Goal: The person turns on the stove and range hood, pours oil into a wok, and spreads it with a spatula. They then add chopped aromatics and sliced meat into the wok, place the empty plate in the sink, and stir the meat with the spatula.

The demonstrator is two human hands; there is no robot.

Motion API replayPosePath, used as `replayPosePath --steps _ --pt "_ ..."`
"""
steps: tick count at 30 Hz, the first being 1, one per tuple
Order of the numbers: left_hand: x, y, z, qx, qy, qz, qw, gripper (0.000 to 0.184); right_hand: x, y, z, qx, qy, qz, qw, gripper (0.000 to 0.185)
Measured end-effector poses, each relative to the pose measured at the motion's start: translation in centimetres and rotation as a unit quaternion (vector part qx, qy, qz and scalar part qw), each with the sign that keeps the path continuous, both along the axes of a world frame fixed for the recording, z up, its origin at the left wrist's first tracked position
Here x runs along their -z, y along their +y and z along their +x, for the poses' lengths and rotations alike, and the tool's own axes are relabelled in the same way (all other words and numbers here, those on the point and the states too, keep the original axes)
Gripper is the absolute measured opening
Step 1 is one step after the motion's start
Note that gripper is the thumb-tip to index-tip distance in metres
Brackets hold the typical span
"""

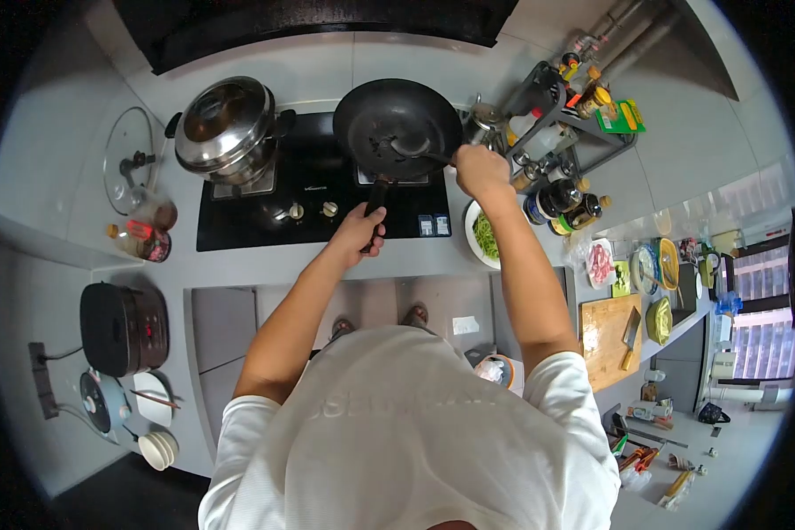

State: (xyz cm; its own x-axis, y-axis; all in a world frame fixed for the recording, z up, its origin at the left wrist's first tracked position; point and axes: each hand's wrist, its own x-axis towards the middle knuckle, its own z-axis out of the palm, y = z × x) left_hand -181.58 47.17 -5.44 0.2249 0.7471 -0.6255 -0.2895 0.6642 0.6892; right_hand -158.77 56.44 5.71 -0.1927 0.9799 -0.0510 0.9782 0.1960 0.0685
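My left hand is closed around the handle of a black wok, which sits on the right burner of the stove. My right hand grips a dark spatula; its rounded head rests inside the wok. A few small dark bits lie on the wok's bottom, too small to identify. Below my right wrist, partly covered by the forearm, is a white plate of shredded green vegetable.
A lidded steel steamer pot occupies the left burner. Bottles and a seasoning rack stand at right. Farther right are a plate of raw meat and a cutting board with a cleaver. A glass lid leans at left.
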Motion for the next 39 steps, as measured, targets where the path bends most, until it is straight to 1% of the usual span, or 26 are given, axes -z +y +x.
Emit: replayPosePath --steps 1,3,6,7,10,11,14,16,17,19,22,25,28,34,36,39 --pt "0.0 -0.2 0.1 0.001 -0.001 0.001 1.000 0.023 -0.9 -0.5 -0.1 0.005 -0.011 -0.005 1.000 0.022" --pt "-0.3 -0.4 0.2 -0.002 0.007 -0.001 1.000 0.018 -2.5 -1.2 0.0 0.001 -0.017 -0.008 1.000 0.021" --pt "-0.3 -0.3 0.5 0.000 0.009 0.001 1.000 0.016 -1.8 -0.8 0.0 -0.036 0.030 -0.004 0.999 0.019" --pt "-0.2 -0.2 0.6 0.001 0.008 0.003 1.000 0.016 -1.6 -0.9 -0.7 -0.025 0.048 -0.014 0.998 0.019" --pt "-0.4 -0.3 0.7 -0.012 0.009 -0.006 1.000 0.016 1.6 -0.4 -1.2 -0.022 0.057 0.015 0.998 0.019" --pt "-0.5 -0.4 0.6 -0.010 0.010 -0.005 1.000 0.016 2.5 -0.2 -0.9 -0.012 0.037 0.026 0.999 0.019" --pt "-0.4 -0.5 0.4 -0.009 0.008 0.000 1.000 0.016 0.6 -0.8 -1.1 0.020 -0.021 0.015 0.999 0.021" --pt "-0.1 -0.4 0.4 -0.006 0.006 0.009 1.000 0.017 -1.8 -1.8 -1.2 0.004 -0.040 -0.004 0.999 0.023" --pt "-0.1 -0.4 0.3 -0.008 0.000 -0.001 1.000 0.035 -2.8 -2.2 -1.3 -0.003 -0.050 -0.006 0.999 0.023" --pt "-0.2 -0.4 0.2 -0.010 -0.009 -0.019 1.000 0.080 -3.1 -2.2 -1.2 -0.004 -0.054 -0.008 0.999 0.023" --pt "0.3 -0.2 0.1 0.002 -0.021 -0.007 1.000 0.070 -1.8 -1.5 -0.8 0.013 -0.037 -0.006 0.999 0.023" --pt "-0.2 -0.4 0.3 -0.016 -0.005 -0.015 1.000 0.046 -0.6 -1.3 -0.3 0.024 -0.033 -0.010 0.999 0.024" --pt "0.2 -0.3 0.2 -0.002 -0.012 -0.002 1.000 0.030 -0.3 -1.3 0.1 0.027 -0.036 -0.019 0.999 0.024" --pt "0.0 -0.3 0.3 -0.003 -0.006 0.003 1.000 0.015 1.2 -1.1 0.9 0.029 -0.026 -0.012 0.999 0.022" --pt "-0.2 -0.5 0.4 -0.010 0.001 0.001 1.000 0.015 2.3 -1.0 1.3 0.019 -0.010 -0.003 1.000 0.022" --pt "-0.6 -0.6 0.4 -0.014 0.004 -0.001 1.000 0.015 3.6 -1.0 1.3 0.034 -0.005 -0.034 0.999 0.024"
